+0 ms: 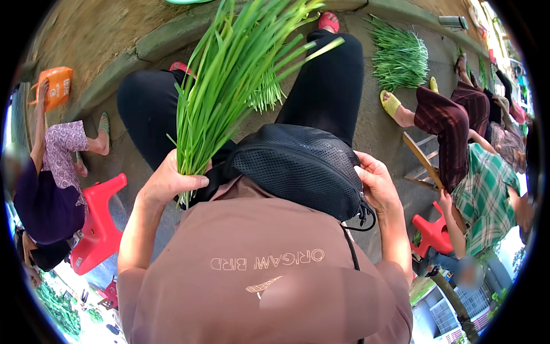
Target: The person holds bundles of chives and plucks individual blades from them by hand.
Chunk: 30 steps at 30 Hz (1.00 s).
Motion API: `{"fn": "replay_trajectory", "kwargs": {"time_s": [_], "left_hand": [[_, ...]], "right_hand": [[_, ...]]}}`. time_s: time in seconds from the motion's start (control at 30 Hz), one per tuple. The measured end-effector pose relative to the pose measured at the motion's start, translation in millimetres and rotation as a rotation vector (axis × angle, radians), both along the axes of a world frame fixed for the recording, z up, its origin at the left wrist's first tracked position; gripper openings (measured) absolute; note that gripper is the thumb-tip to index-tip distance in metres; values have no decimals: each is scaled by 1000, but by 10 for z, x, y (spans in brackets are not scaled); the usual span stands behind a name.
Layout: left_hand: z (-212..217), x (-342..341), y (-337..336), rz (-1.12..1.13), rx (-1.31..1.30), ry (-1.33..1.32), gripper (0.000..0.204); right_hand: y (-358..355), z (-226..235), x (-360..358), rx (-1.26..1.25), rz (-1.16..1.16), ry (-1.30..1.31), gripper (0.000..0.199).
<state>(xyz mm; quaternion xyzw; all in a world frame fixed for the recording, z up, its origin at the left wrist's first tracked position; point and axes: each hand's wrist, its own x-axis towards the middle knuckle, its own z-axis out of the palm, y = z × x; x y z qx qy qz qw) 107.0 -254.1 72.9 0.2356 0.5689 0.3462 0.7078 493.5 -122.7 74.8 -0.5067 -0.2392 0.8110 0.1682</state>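
Apparently at a holding step, clasps green stalks (220,109) in the left hand (167,180), pinches the black mesh bag (298,166) with the right hand (378,182), and probably needs steady left fingers next.

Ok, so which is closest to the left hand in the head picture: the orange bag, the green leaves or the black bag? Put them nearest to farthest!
From the left hand:
1. Green leaves: in its grip.
2. Black bag: just to its right.
3. Orange bag: farthest, off at the upper left.
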Motion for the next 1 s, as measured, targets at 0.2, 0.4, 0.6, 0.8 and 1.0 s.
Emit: {"fn": "replay_trajectory", "kwargs": {"time_s": [0.2,0.4,0.6,0.8,1.0], "left_hand": [[32,161,82,-18,10,-56,36],[43,274,236,-8,-34,-41,40],[-104,158,97,-102,-36,-16,41],[-62,204,104,-90,-77,90,43],[-19,238,-25,7,-86,85,42]], "right_hand": [[-128,-118,273,14,-48,32,43],[-253,-297,540,75,-175,32,49],[-189,-401,469,71,-89,81,51],[99,-481,577,30,-8,67,48],[49,-563,418,10,43,110,41]]}}
